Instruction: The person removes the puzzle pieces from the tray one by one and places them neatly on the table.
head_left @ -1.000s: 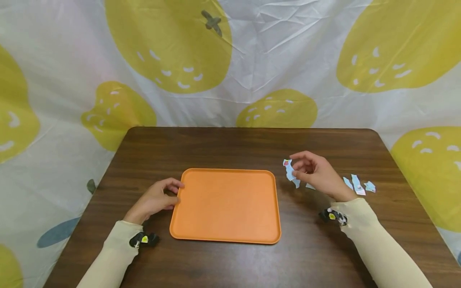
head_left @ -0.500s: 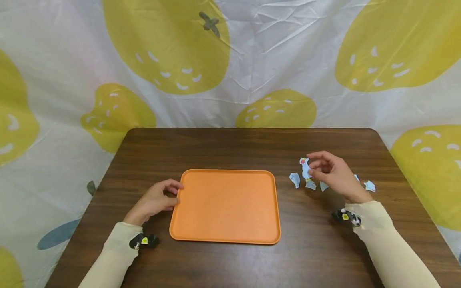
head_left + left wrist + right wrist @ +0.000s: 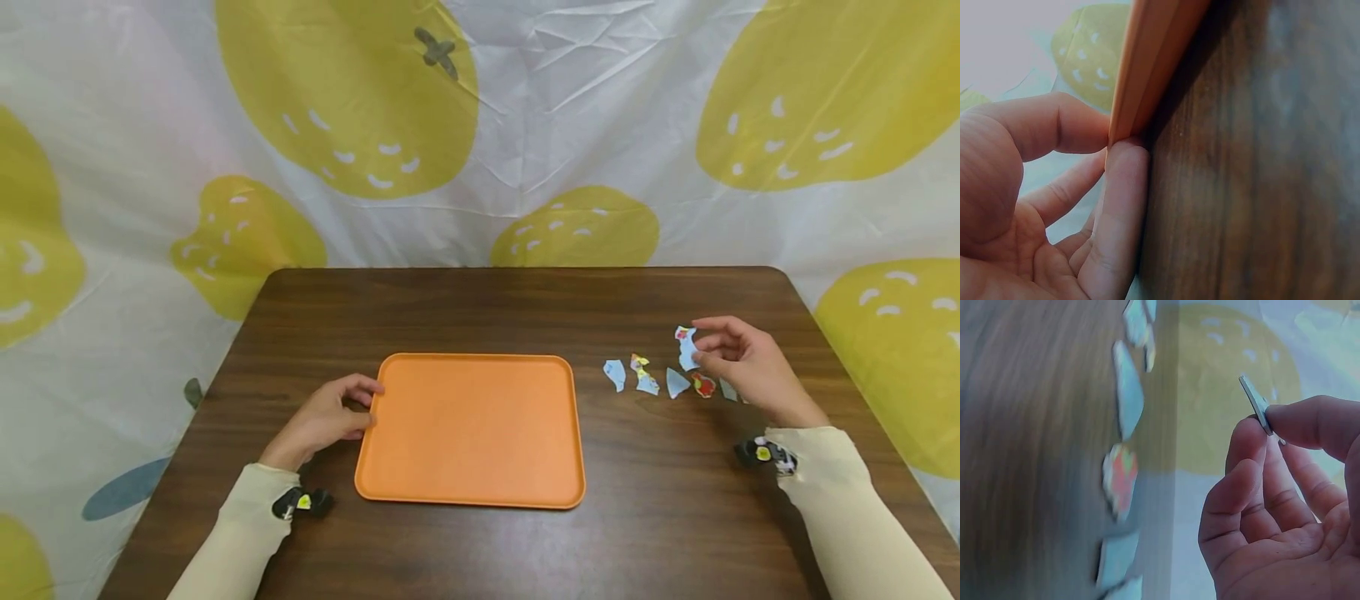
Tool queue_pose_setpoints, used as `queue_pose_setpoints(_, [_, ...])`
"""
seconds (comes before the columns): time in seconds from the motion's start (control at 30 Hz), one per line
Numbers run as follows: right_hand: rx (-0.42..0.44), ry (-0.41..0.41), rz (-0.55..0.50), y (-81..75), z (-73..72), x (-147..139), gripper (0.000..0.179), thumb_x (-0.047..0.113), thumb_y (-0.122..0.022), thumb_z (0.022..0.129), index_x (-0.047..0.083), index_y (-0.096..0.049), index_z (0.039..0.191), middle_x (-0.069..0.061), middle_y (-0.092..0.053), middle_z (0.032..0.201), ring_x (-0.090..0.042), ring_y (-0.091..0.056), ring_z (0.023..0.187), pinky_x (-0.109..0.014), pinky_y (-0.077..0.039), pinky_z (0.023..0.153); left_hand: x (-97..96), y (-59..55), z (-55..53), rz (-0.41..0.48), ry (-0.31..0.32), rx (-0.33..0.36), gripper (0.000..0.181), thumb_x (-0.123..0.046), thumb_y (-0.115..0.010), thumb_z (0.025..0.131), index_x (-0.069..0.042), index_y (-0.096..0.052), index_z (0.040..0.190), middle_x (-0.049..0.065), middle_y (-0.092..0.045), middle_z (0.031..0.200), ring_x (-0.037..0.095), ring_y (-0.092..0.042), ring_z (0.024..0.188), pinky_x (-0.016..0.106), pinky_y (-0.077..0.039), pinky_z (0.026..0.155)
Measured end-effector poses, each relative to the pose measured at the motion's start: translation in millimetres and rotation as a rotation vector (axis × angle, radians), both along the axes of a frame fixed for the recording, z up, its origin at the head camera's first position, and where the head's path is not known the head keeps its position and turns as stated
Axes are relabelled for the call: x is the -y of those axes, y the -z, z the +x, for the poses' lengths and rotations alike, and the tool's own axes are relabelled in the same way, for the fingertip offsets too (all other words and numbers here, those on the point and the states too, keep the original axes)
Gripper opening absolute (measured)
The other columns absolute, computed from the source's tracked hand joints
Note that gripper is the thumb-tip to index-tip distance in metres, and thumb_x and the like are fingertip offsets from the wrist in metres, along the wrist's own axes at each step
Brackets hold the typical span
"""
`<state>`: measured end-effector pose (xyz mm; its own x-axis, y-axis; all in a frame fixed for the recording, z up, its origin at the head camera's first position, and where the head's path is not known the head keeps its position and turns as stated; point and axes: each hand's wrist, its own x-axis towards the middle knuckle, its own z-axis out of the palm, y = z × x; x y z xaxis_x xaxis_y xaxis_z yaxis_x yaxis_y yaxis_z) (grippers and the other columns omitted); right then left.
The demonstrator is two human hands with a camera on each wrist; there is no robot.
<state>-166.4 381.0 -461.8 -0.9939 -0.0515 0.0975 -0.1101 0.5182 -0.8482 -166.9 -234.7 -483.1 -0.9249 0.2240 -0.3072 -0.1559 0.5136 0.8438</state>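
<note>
On the left, my left hand [image 3: 330, 412] pinches the left rim of an orange tray [image 3: 468, 496]. Thumb and fingers meet at that rim [image 3: 1138, 87] in the left wrist view. My right hand [image 3: 750, 362] holds a light blue puzzle piece [image 3: 686, 350] with a red and yellow print, raised above the table. Seen edge-on in the right wrist view, the thin piece [image 3: 1255, 406] sits between thumb and fingertips. Below it lies a red puzzle piece [image 3: 702, 384], beside a pale triangular piece [image 3: 677, 382]. Another pale piece [image 3: 727, 389] is partly covered by the right hand.
Farther left in the row lie a light blue piece [image 3: 614, 374], a blue-and-yellow piece [image 3: 647, 384] and a small yellow piece [image 3: 639, 363]. The brown wooden table [image 3: 480, 550] reaches back to a curtain [image 3: 517, 125] printed with yellow fruit.
My right hand has carried the light blue puzzle piece rightward, away from the tray, uncovering several pieces on the table. The left hand and the tray have stayed in place.
</note>
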Motion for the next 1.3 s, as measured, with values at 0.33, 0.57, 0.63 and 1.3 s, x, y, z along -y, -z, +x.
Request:
queue_pose_setpoints(0.33, [-0.001,0.061,0.021,3.3,8.5,-38.7,0.042,0.006,-0.075,0.098,0.01,-0.061,0.137,0.015,-0.075,0.093,-0.001,-0.073,0.081,-0.019,-0.055,0.064,-0.4,0.6,0.0,0.015,0.002,0.002,0.044,-0.004,-0.076,0.09,-0.01,-0.067,0.133,0.018,-0.058,0.121,0.024,-0.065,0.093,0.037,-0.062,0.075])
queue_pose_setpoints(0.57, [-0.026,0.075,0.04,8.6,12.4,-66.0,0.042,0.004,-0.074,0.097,0.009,-0.061,0.136,0.018,-0.074,0.091,0.005,-0.07,0.081,-0.012,-0.054,0.068,-0.7,1.6,-1.0,0.026,0.0,0.004,0.043,-0.004,-0.076,0.09,-0.01,-0.067,0.132,0.017,-0.058,0.119,0.024,-0.065,0.092,0.036,-0.062,0.074])
queue_pose_setpoints(0.63, [-0.03,0.077,0.026,10.7,12.6,-73.2,0.041,0.002,-0.074,0.097,0.013,-0.063,0.134,0.018,-0.074,0.091,0.006,-0.07,0.08,-0.012,-0.053,0.067,-0.6,1.6,-1.3,0.027,0.0,0.002,0.043,-0.004,-0.076,0.09,-0.01,-0.067,0.131,0.017,-0.058,0.119,0.023,-0.065,0.091,0.036,-0.062,0.074])
queue_pose_setpoints(1.3, [0.003,0.107,0.046,15.1,32.4,-121.1,0.046,-0.001,-0.072,0.096,0.037,-0.063,0.118,0.024,-0.072,0.086,0.007,-0.066,0.074,-0.018,-0.053,0.059,1.3,2.6,-1.4,0.049,-0.006,0.017,0.043,-0.005,-0.077,0.089,-0.01,-0.067,0.131,0.017,-0.059,0.121,0.024,-0.065,0.092,0.037,-0.062,0.075])
